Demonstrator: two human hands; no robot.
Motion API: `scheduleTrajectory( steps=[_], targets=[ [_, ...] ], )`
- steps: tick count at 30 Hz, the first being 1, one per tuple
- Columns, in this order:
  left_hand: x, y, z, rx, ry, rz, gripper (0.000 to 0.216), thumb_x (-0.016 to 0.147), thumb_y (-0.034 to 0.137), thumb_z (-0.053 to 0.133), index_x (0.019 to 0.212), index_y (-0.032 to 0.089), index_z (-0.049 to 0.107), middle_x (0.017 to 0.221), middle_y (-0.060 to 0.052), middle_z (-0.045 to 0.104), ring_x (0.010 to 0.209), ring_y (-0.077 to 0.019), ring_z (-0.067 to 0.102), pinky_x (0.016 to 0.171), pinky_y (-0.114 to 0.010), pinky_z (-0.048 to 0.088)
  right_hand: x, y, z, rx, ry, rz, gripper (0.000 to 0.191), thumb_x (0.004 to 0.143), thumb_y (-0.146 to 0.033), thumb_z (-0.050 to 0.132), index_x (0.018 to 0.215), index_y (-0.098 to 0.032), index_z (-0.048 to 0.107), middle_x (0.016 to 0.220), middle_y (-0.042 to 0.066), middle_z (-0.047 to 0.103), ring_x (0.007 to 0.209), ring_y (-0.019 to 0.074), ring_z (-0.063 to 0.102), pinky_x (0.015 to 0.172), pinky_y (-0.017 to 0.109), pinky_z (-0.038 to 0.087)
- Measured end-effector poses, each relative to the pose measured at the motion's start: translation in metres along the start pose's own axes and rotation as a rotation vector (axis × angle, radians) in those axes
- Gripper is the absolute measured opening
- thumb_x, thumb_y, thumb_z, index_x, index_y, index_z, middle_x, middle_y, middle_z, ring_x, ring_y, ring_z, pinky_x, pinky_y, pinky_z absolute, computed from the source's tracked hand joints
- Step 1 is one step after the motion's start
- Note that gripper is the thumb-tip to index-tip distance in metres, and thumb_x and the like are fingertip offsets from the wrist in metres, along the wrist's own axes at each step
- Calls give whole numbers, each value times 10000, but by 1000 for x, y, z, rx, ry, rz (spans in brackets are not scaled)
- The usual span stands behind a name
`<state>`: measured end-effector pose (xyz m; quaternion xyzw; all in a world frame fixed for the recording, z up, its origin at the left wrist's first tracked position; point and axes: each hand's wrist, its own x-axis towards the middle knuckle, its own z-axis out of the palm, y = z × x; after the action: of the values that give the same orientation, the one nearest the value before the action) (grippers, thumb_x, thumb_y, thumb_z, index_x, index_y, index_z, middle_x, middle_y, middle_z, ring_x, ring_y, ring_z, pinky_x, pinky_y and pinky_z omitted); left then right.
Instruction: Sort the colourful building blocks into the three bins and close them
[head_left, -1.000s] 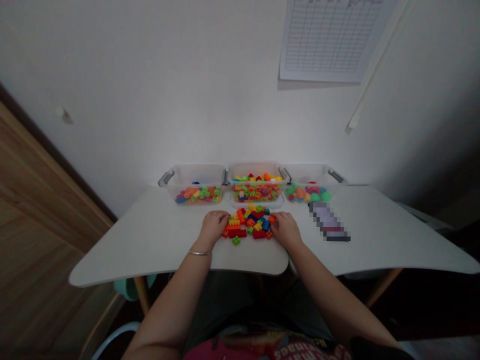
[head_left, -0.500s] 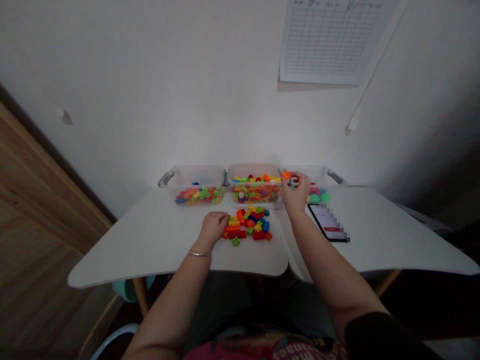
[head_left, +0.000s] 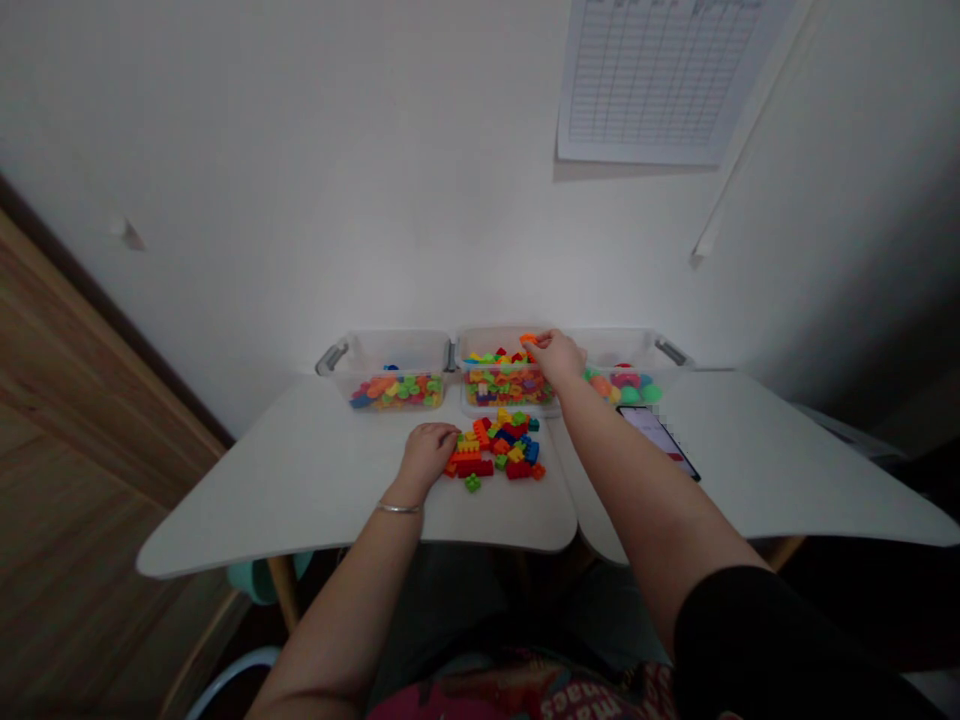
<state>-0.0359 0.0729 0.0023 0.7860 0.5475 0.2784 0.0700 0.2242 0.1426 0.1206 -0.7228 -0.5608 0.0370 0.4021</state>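
My right hand (head_left: 559, 358) is closed on an orange toy building brick (head_left: 529, 341), pinched at the fingertips. It is over the right part of the middle clear bin (head_left: 512, 408), which holds many coloured bricks. My left hand (head_left: 427, 455) lies at the left edge of a loose pile of bricks on the table, its fingers stretched toward the pile and holding nothing I can see. Beside its fingertips are orange bricks (head_left: 466, 456). A red brick (head_left: 475, 468) and a small green brick (head_left: 472, 484) lie at the pile's near side.
A left clear bin (head_left: 397, 345) with coloured pieces and a right clear bin (head_left: 622, 345) with rounded pieces flank the middle one against the wall. A phone (head_left: 652, 425) lies on the white table (head_left: 300, 500), partly behind my right forearm. Printed paper (head_left: 645, 90) hangs above.
My right hand has moved left with the orange brick, from between the middle and right bins to over the middle bin. My left hand stays in place.
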Motion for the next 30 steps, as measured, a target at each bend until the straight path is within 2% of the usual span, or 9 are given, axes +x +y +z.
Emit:
scheduleTrajectory(
  steps=[6,10,12,15,18,20,23,25,30],
  targets=[
    [0,1,-1,-8,3,-6,284,870,267,478,942,222,749,1031,-52,756,1017,-203,660,990,-346,454,-3,4,0,3,-23,-2,255,800,-446,651,876,-202,652,867,37,731,872,192,644,941,397,369],
    [0,0,0,-7,8,0,290,871,266,473,943,216,750,1033,-60,754,1010,-205,663,984,-350,458,-4,8,-1,114,-17,-20,212,811,-409,643,865,-205,656,842,17,725,844,179,643,919,368,390],
    [0,-1,1,0,14,2,288,868,265,476,940,216,750,1026,-62,755,1015,-210,663,986,-352,456,-5,11,-2,193,31,-51,207,821,-392,627,897,-202,653,874,26,725,854,180,639,894,350,408],
    [0,-1,1,-2,14,8,295,871,269,469,946,208,748,1025,-64,754,1017,-217,659,989,-360,452,-13,16,-7,303,174,-169,230,838,-365,592,977,-187,634,936,54,713,905,191,620,891,344,423],
    [-1,-1,1,-15,9,8,300,877,277,461,948,209,745,1039,-60,752,1018,-214,655,989,-356,450,-34,26,-11,406,295,-260,259,861,-368,533,1019,-177,610,958,75,686,897,193,601,872,342,443],
    [-1,0,0,-18,9,-3,296,873,278,463,944,217,744,1044,-55,751,1020,-210,653,992,-352,448,-53,36,-13,446,311,-266,258,868,-375,506,1003,-181,612,941,77,674,845,190,594,821,335,464],
    [-1,2,-1,-25,7,-14,297,868,273,462,941,213,744,1044,-59,751,1016,-210,654,992,-353,447,-79,55,-10,384,238,-284,218,856,-348,511,916,-188,646,877,76,678,799,204,584,760,341,473],
    [-1,4,-3,-27,3,-13,297,864,271,464,935,210,746,1043,-64,751,1010,-212,657,989,-356,450,-90,66,-6,278,155,-331,192,848,-312,521,871,-194,669,860,76,692,816,218,595,783,362,474],
    [-1,4,-4,-13,5,-7,286,856,264,477,932,220,749,1028,-58,755,1006,-215,662,987,-358,457,-102,85,2,-11,-169,-555,222,841,-174,530,940,-226,723,988,51,738,965,222,617,924,396,451]
  ],
)
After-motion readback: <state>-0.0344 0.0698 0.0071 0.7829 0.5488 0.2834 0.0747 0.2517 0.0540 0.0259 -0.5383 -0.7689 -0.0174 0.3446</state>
